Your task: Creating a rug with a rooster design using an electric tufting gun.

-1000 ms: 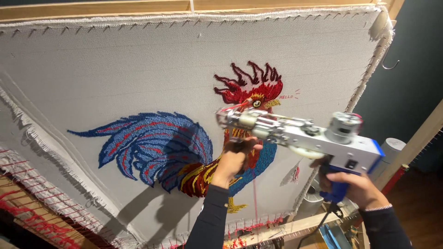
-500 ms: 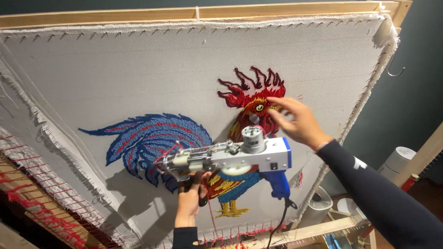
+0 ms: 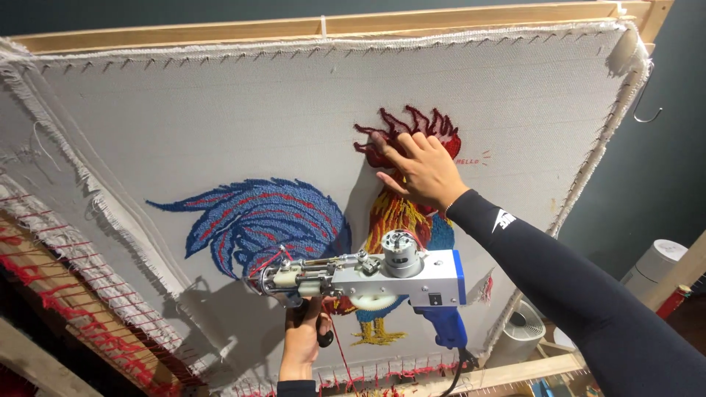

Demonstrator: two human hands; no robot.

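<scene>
A grey tufting cloth (image 3: 220,110) stretched on a wooden frame (image 3: 294,26) carries a tufted rooster with a blue and red tail (image 3: 257,220) and a red comb. My right hand (image 3: 415,169) lies flat, fingers spread, on the rooster's head. My left hand (image 3: 301,345) grips the black front handle of a silver and blue tufting gun (image 3: 382,276). The gun sits level in front of the rooster's body, with its needle end pointing left. Red yarn (image 3: 334,345) hangs from the gun past my left wrist.
Frayed cloth edges and red yarn strands run along the left and bottom of the frame. A metal hook (image 3: 647,110) hangs at the frame's upper right. A white cylinder (image 3: 654,261) and a white round fan (image 3: 522,327) stand at the lower right.
My right hand let go of the gun's blue handle and moved up onto the rooster's head. My left hand took the gun, which dropped to the lower left.
</scene>
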